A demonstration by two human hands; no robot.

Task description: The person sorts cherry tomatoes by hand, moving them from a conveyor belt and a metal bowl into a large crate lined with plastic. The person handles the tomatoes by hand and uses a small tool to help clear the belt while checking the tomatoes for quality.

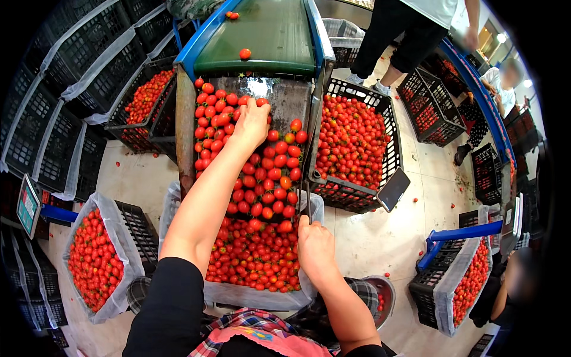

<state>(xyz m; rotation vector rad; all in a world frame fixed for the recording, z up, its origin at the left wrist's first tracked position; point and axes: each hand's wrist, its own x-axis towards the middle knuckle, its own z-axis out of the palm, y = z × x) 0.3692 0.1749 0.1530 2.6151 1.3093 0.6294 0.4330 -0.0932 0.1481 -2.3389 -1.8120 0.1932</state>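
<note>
Small red cherry tomatoes [263, 178] lie on a sloping metal chute below a green conveyor belt [267, 35]. My left hand [252, 120] reaches over the chute's upper part, its curled fingers among the tomatoes beside the bare metal; whether it grips one I cannot tell. My right hand [316, 247] is closed around the lower end of a thin metal rod [308, 196] at the chute's right side. Below the chute's lower edge stands a crate with a white liner [258, 301], full of tomatoes. A few tomatoes [245, 54] rest on the belt.
A black crate of tomatoes [397, 134] stands right of the chute, a phone [393, 189] at its corner. Lined crates [129, 267] flank me, and a bowl [388, 294] sits by my right knee. Stacked black crates [89, 76] rise at left. A person [401, 40] stands beyond; others are at right.
</note>
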